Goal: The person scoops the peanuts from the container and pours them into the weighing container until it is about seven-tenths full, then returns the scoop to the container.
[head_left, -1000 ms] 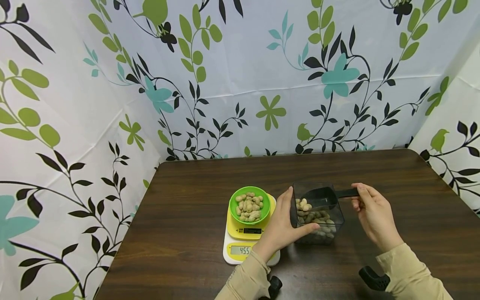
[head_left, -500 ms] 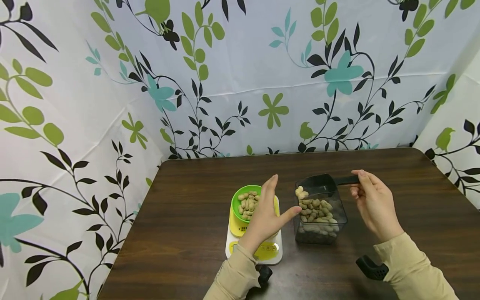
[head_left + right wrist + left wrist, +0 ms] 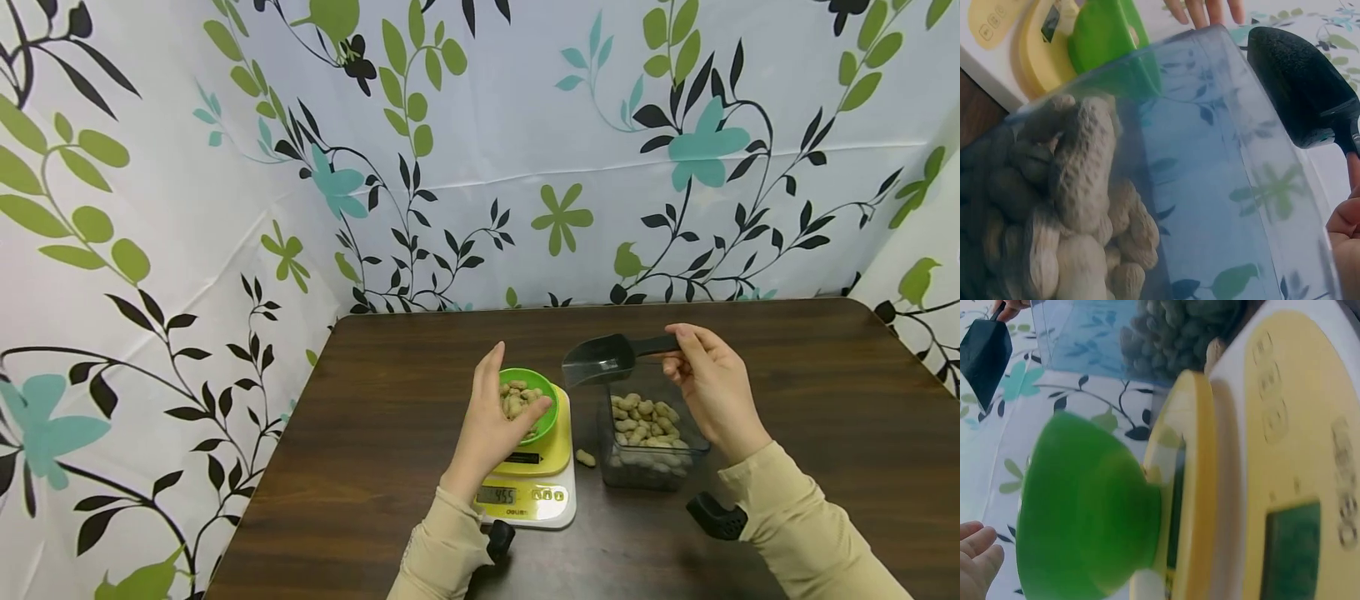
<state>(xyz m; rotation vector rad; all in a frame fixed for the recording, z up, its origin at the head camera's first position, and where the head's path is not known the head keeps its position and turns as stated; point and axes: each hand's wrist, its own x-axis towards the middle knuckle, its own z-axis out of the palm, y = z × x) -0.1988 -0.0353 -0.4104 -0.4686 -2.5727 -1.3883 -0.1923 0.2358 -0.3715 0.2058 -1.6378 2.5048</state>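
Observation:
My right hand (image 3: 711, 392) pinches the handle of a black scoop (image 3: 606, 358), raised above the back left of a clear plastic box (image 3: 637, 477). Inside that box lie several unshelled peanuts (image 3: 1085, 169). The scoop's inside looks dark, with no peanuts showing. My left hand (image 3: 486, 429) is spread beside a green bowl (image 3: 1085, 512), fingers straight, holding nothing; its thumb overlaps the rim in the head view. Peanuts sit in the bowl, which stands on a yellow and white kitchen scale (image 3: 547, 500). The display (image 3: 498, 495) appears to read 455.
A single peanut (image 3: 585, 458) lies on the dark wooden table (image 3: 360, 467) between scale and box. A leaf-patterned cloth (image 3: 480, 167) hangs behind the table and along its sides. Black wrist devices (image 3: 718, 517) hang below both sleeves.
The right hand has lifted the scoop out of the box and moved it left. The left hand has let go of the box and moved left to the bowl. A loose peanut now shows on the table.

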